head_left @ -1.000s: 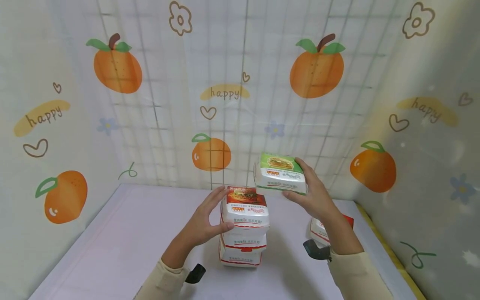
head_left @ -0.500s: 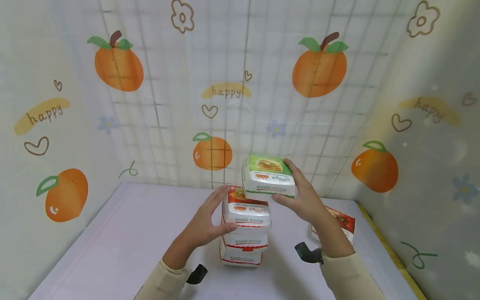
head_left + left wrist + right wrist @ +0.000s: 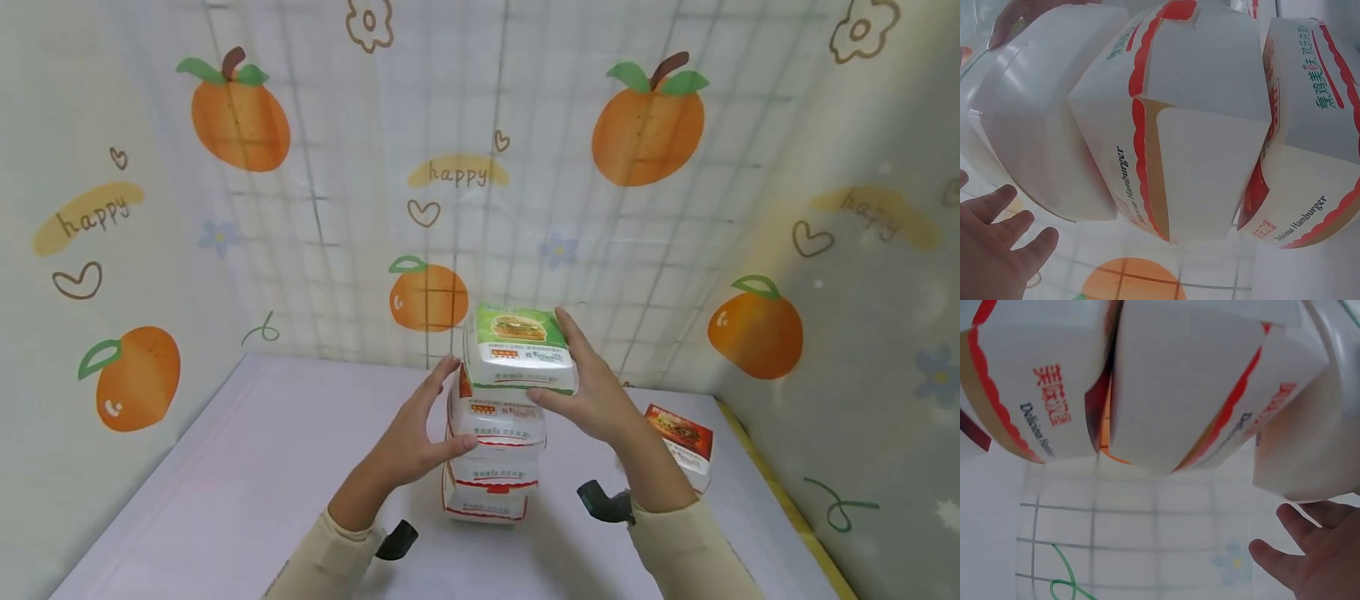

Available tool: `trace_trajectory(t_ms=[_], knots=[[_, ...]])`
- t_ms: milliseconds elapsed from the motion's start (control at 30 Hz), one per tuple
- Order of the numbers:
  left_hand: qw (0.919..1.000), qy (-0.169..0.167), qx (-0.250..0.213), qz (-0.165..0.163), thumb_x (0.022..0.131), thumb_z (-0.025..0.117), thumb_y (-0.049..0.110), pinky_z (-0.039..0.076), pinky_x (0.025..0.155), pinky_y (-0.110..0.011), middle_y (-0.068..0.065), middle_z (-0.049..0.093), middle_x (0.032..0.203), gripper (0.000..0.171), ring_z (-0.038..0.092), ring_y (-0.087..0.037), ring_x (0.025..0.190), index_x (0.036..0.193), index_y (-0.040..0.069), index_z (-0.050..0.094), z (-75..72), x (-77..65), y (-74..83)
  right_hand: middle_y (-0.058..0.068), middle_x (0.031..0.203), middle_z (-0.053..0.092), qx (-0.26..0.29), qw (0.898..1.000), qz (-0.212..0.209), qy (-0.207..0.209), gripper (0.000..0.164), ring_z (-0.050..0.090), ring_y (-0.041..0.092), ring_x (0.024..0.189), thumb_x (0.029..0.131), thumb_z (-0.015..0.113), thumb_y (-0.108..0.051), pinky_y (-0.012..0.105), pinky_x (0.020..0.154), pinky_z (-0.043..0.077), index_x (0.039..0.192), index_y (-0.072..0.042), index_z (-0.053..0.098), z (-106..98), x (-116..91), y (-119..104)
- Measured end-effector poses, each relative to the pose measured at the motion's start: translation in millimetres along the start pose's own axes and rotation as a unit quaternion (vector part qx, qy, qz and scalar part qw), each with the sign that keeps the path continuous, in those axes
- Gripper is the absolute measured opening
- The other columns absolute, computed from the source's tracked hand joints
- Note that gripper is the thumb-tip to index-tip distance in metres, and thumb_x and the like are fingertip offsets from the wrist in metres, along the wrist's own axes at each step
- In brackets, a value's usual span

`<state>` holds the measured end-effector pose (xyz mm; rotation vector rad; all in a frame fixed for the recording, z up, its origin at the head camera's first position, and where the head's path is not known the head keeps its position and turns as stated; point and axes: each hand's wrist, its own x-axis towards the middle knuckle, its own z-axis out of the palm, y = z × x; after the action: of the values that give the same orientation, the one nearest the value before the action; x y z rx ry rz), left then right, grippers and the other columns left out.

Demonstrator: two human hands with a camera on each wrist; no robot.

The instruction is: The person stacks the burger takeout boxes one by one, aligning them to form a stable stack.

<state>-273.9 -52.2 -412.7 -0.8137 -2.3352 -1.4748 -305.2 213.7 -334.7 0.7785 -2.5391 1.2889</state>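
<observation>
A green-topped burger box is held by my right hand, thumb at its front edge and fingers along the far right side. It sits right over a stack of red-topped burger boxes, covering most of the red picture on top. My left hand is spread around the stack's left side, thumb toward the front and fingers behind. In the left wrist view, its fingers extend loosely beside the white boxes. The right wrist view shows fingertips under the pale box on the right.
Another red-topped burger box lies on the pale table, right of the stack and partly behind the right forearm. A curtain printed with oranges hangs over a wire grid at the back. A yellow strip runs along the table's right edge.
My right hand has carried the green-topped box leftward, from beside the stack to right over its top. My left hand stays at the stack. More of the loose red-topped box shows now.
</observation>
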Motion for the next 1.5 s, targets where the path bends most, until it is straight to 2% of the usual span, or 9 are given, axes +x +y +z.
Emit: trace_trajectory(t_ms=[167, 267, 400, 633, 767, 933, 1133, 1367, 1500], knots=[[1.0000, -0.002, -0.007, 0.005, 0.085, 0.070, 0.048, 0.030, 0.107, -0.058, 0.011, 0.024, 0.157, 0.095, 0.028, -0.021, 0.141, 0.156, 0.036, 0.007, 1.1, 0.3, 1.8, 0.008, 0.140, 0.048, 0.004, 1.000, -0.012, -0.008, 0.110, 0.062, 0.022, 0.097, 0.079, 0.082, -0.028, 0.046, 0.083, 0.052, 0.156, -0.034, 0.004, 3, 0, -3], [0.9999, 0.003, -0.009, 0.005, 0.085, 0.070, 0.047, 0.031, 0.106, -0.058, 0.009, 0.024, 0.157, 0.098, 0.031, -0.025, 0.140, 0.157, 0.033, 0.004, 1.7, 1.1, 1.9, 0.006, 0.150, 0.038, -0.002, 1.000, -0.008, -0.007, 0.110, 0.061, 0.022, 0.099, 0.079, 0.081, -0.030, 0.045, 0.083, 0.053, 0.156, -0.037, 0.003, 4, 0, -4], [0.9998, 0.016, -0.005, 0.009, 0.085, 0.070, 0.047, 0.032, 0.107, -0.054, 0.008, 0.026, 0.156, 0.098, 0.032, -0.024, 0.139, 0.157, 0.030, 0.005, 2.4, 1.9, 0.4, 0.000, 0.158, 0.022, 0.002, 1.000, 0.002, -0.011, 0.110, 0.059, 0.022, 0.106, 0.079, 0.081, -0.031, 0.049, 0.088, 0.050, 0.154, -0.041, 0.001, 5, -2, -6], [0.9991, 0.030, 0.007, 0.029, 0.088, 0.068, 0.042, 0.031, 0.109, -0.050, 0.005, 0.024, 0.158, 0.094, 0.028, -0.021, 0.141, 0.158, 0.028, 0.006, -0.3, -1.9, -1.0, -0.002, 0.160, 0.018, 0.010, 1.000, 0.003, -0.020, 0.111, 0.055, 0.025, 0.116, 0.078, 0.082, -0.031, 0.057, 0.093, 0.045, 0.155, -0.040, 0.002, 11, -4, -8], [0.9985, 0.036, 0.019, 0.038, 0.088, 0.069, 0.042, 0.032, 0.109, -0.049, 0.008, 0.023, 0.158, 0.092, 0.026, -0.014, 0.142, 0.157, 0.031, 0.009, -2.3, -3.6, 0.0, 0.002, 0.155, 0.029, 0.014, 1.000, -0.004, -0.022, 0.110, 0.057, 0.024, 0.113, 0.078, 0.082, -0.031, 0.055, 0.092, 0.047, 0.155, -0.039, 0.004, 13, -4, -9], [0.9982, 0.030, 0.024, 0.046, 0.089, 0.068, 0.042, 0.032, 0.109, -0.047, 0.011, 0.021, 0.158, 0.091, 0.023, -0.011, 0.142, 0.157, 0.033, 0.008, -0.8, -0.1, 0.4, 0.004, 0.132, 0.052, 0.025, 0.999, -0.007, -0.024, 0.101, 0.063, 0.022, 0.094, 0.078, 0.081, -0.031, 0.043, 0.078, 0.054, 0.154, -0.035, 0.014, 13, -6, -8], [0.9986, 0.030, 0.021, 0.038, 0.091, 0.066, 0.042, 0.031, 0.110, -0.046, 0.011, 0.023, 0.157, 0.087, 0.023, -0.011, 0.142, 0.157, 0.034, 0.010, 0.2, 0.5, 0.2, 0.004, 0.130, 0.052, 0.016, 1.000, -0.004, -0.026, 0.098, 0.061, 0.022, 0.094, 0.079, 0.081, -0.033, 0.042, 0.078, 0.054, 0.154, -0.031, 0.017, 12, -11, -8], [0.9983, 0.034, 0.035, 0.033, 0.095, 0.060, 0.043, 0.029, 0.108, -0.054, 0.011, 0.021, 0.158, 0.080, 0.021, -0.013, 0.143, 0.156, 0.035, 0.009, 0.1, 0.7, -1.2, 0.009, 0.128, 0.054, 0.015, 0.999, -0.003, -0.028, 0.097, 0.062, 0.024, 0.094, 0.080, 0.079, -0.022, 0.044, 0.079, 0.053, 0.155, -0.024, 0.017, 12, -10, -15], [0.9982, 0.035, 0.031, 0.038, 0.095, 0.059, 0.043, 0.031, 0.108, -0.052, 0.011, 0.020, 0.158, 0.079, 0.022, -0.012, 0.143, 0.156, 0.034, 0.010, 0.4, 0.9, -2.2, 0.007, 0.128, 0.054, 0.017, 0.999, -0.010, -0.028, 0.097, 0.062, 0.023, 0.095, 0.081, 0.079, -0.025, 0.045, 0.079, 0.053, 0.155, -0.028, 0.016, 14, -8, -7]])
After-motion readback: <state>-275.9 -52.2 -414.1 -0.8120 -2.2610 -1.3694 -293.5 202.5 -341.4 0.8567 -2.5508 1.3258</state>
